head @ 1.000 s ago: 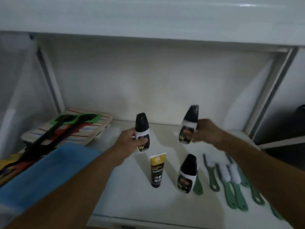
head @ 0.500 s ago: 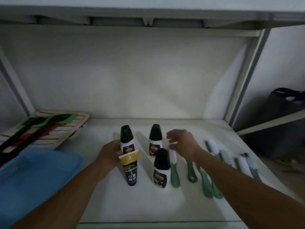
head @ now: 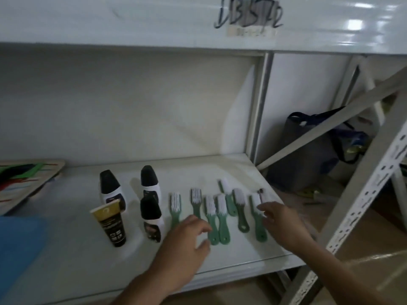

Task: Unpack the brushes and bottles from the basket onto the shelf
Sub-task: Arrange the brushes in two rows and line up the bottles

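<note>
Seven green-handled brushes (head: pixel 222 219) with white bristles lie flat in a loose row on the white shelf (head: pixel 231 258). They look light and stiff, easiest taken by the slim handle. Left of them stand three black-capped bottles (head: pixel 111 190) and one yellow-and-black tube (head: pixel 109 223) on its cap; these look smooth, likely tippy, best gripped around the body. The left hand (head: pixel 187 236) hovers spread over the handles, holding nothing. The right hand (head: pixel 278 219) reaches, fingers loosely spread, to the rightmost brush. One blue basket (head: pixel 19 249) sits at the far left.

handwritten black marking, roughly "DB1572", on upper shelf beam (head: pixel 248 17), bottle labels unreadable
</note>
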`<state>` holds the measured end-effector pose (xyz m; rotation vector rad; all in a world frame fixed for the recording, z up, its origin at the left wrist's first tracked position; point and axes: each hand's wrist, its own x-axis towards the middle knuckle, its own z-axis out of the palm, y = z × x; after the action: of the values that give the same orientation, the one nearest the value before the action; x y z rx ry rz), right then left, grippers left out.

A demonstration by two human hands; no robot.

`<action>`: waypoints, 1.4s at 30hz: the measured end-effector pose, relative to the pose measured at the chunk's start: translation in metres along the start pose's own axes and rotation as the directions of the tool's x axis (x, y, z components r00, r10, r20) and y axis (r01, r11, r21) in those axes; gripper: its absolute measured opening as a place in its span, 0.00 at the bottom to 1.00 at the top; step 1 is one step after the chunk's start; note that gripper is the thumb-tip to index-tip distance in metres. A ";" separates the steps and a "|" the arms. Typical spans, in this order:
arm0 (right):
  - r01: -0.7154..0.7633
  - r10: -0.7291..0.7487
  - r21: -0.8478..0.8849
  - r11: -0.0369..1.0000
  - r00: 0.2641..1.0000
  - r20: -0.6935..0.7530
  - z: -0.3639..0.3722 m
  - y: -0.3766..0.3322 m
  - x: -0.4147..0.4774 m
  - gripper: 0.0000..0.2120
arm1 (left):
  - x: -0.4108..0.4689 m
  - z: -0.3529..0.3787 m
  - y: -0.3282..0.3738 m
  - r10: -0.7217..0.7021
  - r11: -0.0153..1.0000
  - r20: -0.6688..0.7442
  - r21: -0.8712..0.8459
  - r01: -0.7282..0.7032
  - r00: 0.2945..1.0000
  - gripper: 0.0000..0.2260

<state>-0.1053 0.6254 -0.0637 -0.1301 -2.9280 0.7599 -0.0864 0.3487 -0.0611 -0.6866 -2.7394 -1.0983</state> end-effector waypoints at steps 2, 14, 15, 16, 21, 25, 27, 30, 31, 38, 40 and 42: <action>0.141 -0.137 -0.095 0.985 0.990 0.044 0.010 -0.003 0.000 0.17 | 0.018 0.031 -0.001 0.021 0.981 0.176 0.186 -0.054 0.984 0.12; 0.352 -0.304 -0.363 0.863 0.935 0.184 0.053 -0.005 0.062 0.17 | 0.084 0.086 -0.029 0.078 0.887 0.172 0.438 -0.147 0.982 0.15; 0.342 -0.283 -0.373 0.862 0.937 0.206 0.055 -0.007 0.068 0.19 | 0.091 0.087 -0.030 0.080 0.876 0.165 0.459 -0.149 0.983 0.13; 0.347 -0.274 -0.392 0.852 0.933 0.231 0.056 -0.009 0.075 0.20 | 0.098 0.088 -0.031 0.075 0.868 0.162 0.476 -0.144 0.984 0.13; 0.361 -0.250 -0.475 0.803 0.926 0.282 0.059 -0.015 0.103 0.20 | 0.132 0.084 -0.035 0.008 0.846 0.155 0.525 -0.089 0.988 0.11; 0.390 -0.222 -0.495 0.777 0.905 0.364 0.056 -0.012 0.118 0.21 | 0.137 0.076 -0.044 0.021 0.882 0.218 0.456 -0.121 0.976 0.14; 0.408 -0.221 -0.490 0.770 0.892 0.394 0.056 -0.007 0.124 0.23 | 0.131 0.072 -0.052 0.046 0.875 0.256 0.457 -0.162 0.966 0.17; 0.407 -0.207 -0.529 0.745 0.894 0.397 0.055 -0.002 0.132 0.24 | 0.128 0.070 -0.062 0.056 0.798 0.290 0.562 -0.217 0.955 0.21; 0.401 -0.198 -0.542 0.739 0.897 0.395 0.054 -0.001 0.135 0.25 | 0.129 0.071 -0.061 0.057 0.781 0.274 0.587 -0.214 0.960 0.22; 0.274 -0.180 -0.374 0.886 0.946 0.268 0.033 0.007 0.117 0.29 | 0.117 0.070 -0.046 -0.008 0.821 0.070 0.570 -0.033 0.997 0.23; 0.192 -0.153 -0.298 0.935 0.977 0.148 0.026 0.018 0.090 0.28 | 0.093 0.067 -0.045 -0.110 0.817 -0.014 0.569 0.099 0.994 0.24; 0.167 -0.137 -0.294 0.941 0.983 0.121 0.027 0.030 0.053 0.28 | 0.068 0.068 -0.044 -0.244 0.819 0.021 0.540 0.194 0.970 0.28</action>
<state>-0.1598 0.6449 -0.0968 0.1120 -3.0828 0.2987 -0.1625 0.3919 -0.1207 -0.3454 -3.0411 -0.2778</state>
